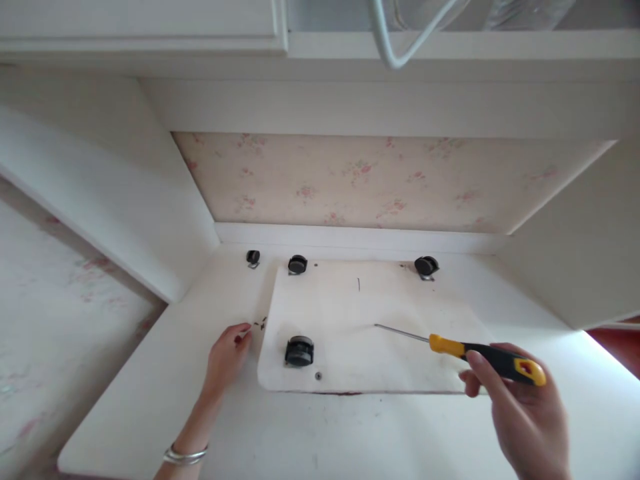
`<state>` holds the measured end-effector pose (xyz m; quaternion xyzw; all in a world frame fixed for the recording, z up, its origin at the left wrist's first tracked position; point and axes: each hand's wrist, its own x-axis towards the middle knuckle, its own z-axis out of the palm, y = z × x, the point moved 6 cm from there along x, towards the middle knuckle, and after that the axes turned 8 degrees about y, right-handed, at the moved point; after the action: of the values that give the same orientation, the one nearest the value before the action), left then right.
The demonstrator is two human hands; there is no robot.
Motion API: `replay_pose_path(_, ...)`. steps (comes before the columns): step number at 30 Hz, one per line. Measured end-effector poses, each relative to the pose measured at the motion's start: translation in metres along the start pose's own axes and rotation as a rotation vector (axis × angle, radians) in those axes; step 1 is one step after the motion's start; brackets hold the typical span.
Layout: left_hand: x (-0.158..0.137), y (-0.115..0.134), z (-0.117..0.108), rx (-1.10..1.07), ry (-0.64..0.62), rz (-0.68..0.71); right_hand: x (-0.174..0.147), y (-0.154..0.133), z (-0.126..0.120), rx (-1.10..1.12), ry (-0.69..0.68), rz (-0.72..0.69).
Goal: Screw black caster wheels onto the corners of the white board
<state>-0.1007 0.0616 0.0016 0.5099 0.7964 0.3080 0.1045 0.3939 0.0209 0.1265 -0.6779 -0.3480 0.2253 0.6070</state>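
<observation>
My right hand (525,407) is wrapped around a yellow and black screwdriver (493,360), its metal shaft pointing left over a white board (380,360). At the board's left edge, my left hand (231,350) has its thumb and finger pinched together beside several small dark screws (262,325). Whether a screw is between those fingertips cannot be made out. Black caster wheels stand on the board: one at the back left (297,265), one at the back right (427,267) and one at the front left (299,351). The board's front right corner is hidden behind my right hand.
Another caster (253,257) rests on the white desktop (165,373) behind the screws. White side panels (100,173) flank the desk, and a shelf edge (340,107) hangs overhead. A pale cable loop (395,57) dangles from the top. Floral wallpaper (340,177) covers the back.
</observation>
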Motion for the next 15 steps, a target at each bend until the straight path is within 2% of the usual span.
replay_pose_path(7, -0.004, 0.012, -0.006, 0.058, -0.013, 0.207, -0.003, -0.003, 0.010, -0.032, 0.001, 0.005)
replay_pose_path(15, 0.012, 0.025, 0.007, 0.277, -0.099, 0.434, -0.012, -0.005, 0.012, -0.044, -0.014, 0.037)
